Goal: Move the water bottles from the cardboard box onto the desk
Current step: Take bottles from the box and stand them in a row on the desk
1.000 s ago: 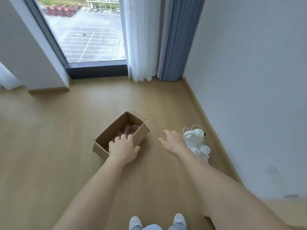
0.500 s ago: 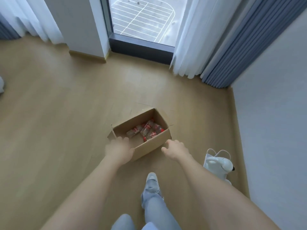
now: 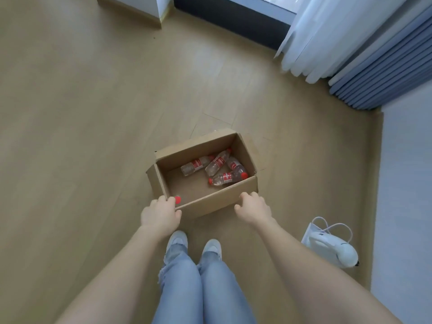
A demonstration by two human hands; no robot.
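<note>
Beyond your left hand [image 3: 161, 215] and right hand [image 3: 253, 209], fingers [image 3: 163, 199] gripping the brown cardboard box [image 3: 217, 202] at near corners, loose clear red-capped water bottles [image 3: 219, 163] could roll, tipping it.

The near wall of the cardboard box [image 3: 217, 202] hides the strip of box floor just behind it. At the near-left corner only 1 red cap [image 3: 178, 199] shows; the body of that bottle is out of sight behind the wall and the left hand [image 3: 161, 213], whose fingertips curl over the rim and vanish. Whether the right hand [image 3: 253, 208] grips the near-right corner or only touches it cannot be told. The red labels on the 4 water bottles [image 3: 218, 163] are too small to read. The white curtain [image 3: 327, 36] and blue curtain [image 3: 385, 66] are cut off by the top and right edges, and both forearms and the jeans [image 3: 198, 288] by the bottom edge.
</note>
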